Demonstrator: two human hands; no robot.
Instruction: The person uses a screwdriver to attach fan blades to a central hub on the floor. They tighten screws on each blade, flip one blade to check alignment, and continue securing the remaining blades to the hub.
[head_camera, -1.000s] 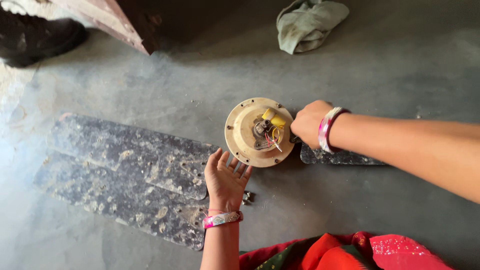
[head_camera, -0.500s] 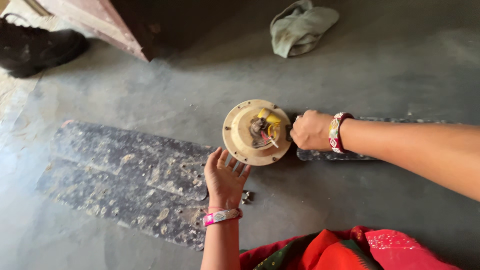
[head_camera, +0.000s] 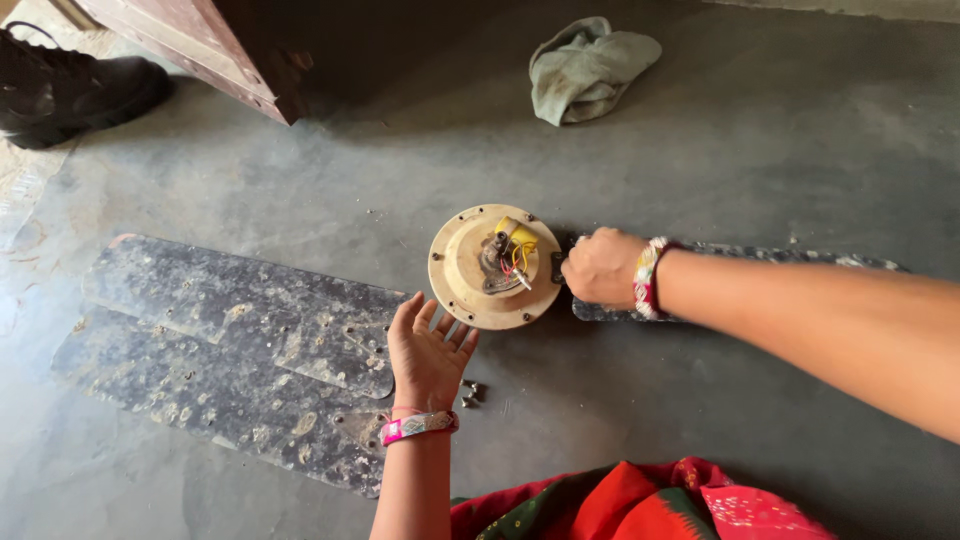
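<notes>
While the round cream-coloured metal fan motor housing (head_camera: 490, 268), with its yellow capacitor and coloured wires on top, lies on the grey concrete floor (head_camera: 800, 130), the left hand (head_camera: 428, 352) rests open and flat just beside its near rim, fingers spread. The right hand (head_camera: 603, 266) is closed in a fist at the housing's right edge, where a dusty, speckled dark fan blade (head_camera: 760, 256) joins it; what it grips is hidden, so I cannot tell whether it holds a tool. Two more detached speckled blades (head_camera: 240, 350) lie stacked to the left. A few small loose screws (head_camera: 470, 394) sit near the left wrist. They look easy to knock away with a sleeve or arm. The housing could also spin or slide, since the open hand is not pressing on it.
</notes>
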